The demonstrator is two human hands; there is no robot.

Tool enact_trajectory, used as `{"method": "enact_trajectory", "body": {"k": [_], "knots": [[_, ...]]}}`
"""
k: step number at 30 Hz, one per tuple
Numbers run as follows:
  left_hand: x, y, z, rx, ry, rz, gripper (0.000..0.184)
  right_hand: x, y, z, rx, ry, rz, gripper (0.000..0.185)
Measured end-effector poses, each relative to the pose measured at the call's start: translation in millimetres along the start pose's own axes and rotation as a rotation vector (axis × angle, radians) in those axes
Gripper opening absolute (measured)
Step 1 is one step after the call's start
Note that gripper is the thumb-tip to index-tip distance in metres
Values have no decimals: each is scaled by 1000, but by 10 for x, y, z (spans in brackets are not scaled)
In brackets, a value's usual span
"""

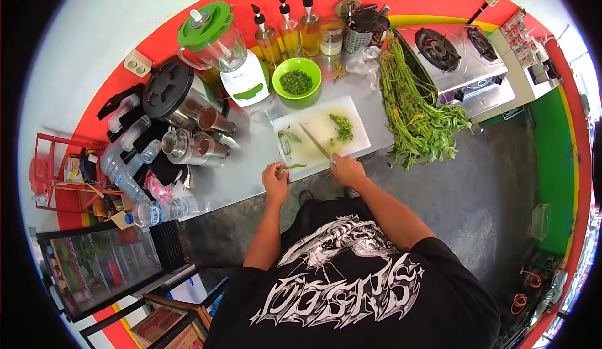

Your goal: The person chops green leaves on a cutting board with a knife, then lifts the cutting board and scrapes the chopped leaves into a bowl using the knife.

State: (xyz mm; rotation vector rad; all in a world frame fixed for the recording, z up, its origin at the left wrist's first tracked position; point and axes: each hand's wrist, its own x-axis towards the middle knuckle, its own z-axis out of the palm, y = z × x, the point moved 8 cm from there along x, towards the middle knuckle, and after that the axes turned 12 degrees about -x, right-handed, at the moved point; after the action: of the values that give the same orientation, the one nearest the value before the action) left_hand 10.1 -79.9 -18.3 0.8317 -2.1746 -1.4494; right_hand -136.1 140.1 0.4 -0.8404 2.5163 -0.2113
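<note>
Black shirt (351,280) is filling the near part of the head view. Left hand (274,182) is gripping a green chili (293,166) at the cutting board's (307,161) near-left corner; right hand (347,170) is gripping a knife (317,141), blade extending over the board beside chopped greens (342,128).

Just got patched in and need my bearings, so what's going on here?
The person's right hand holds a knife over the cutting board. The left hand holds a green pepper at its near edge. Chopped pieces lie on the board; a green bowl behind it holds chopped greens.
</note>
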Motion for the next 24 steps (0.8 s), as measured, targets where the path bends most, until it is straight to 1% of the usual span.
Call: {"method": "enact_trajectory", "body": {"k": [4,7,8,10,11,13,14,16,17,19,22,23,24], "knots": [[-24,80,-13,28,35,57,23,-18,207,-104,61,89,158,32],[-23,65,-10,53,62,87,18,3,283,-148,122,128,198,31],[-10,45,-12,55,61,91,18,18,287,-151,125,131,199,31],[19,-138,7,-59,36,7,16,50,303,-146,167,127,188,33],[26,-207,1,-61,41,2,16,62,317,-140,162,123,184,33],[54,-161,-12,-71,49,-7,13,85,284,-142,186,115,114,32],[58,-166,-17,-93,55,-45,10,76,297,-140,179,109,106,32],[71,-171,-20,-165,69,-104,9,57,266,-161,152,80,30,33],[84,-143,-17,-168,76,-106,9,51,265,-179,147,80,25,33],[113,-130,-7,-171,93,-147,10,21,339,-229,113,81,154,34],[127,60,127,-255,103,-177,11,47,419,-247,108,91,198,37],[179,129,185,-222,72,-97,11,55,430,-239,107,90,196,37],[215,163,234,-222,73,-98,11,59,466,-245,108,103,232,36]]}}
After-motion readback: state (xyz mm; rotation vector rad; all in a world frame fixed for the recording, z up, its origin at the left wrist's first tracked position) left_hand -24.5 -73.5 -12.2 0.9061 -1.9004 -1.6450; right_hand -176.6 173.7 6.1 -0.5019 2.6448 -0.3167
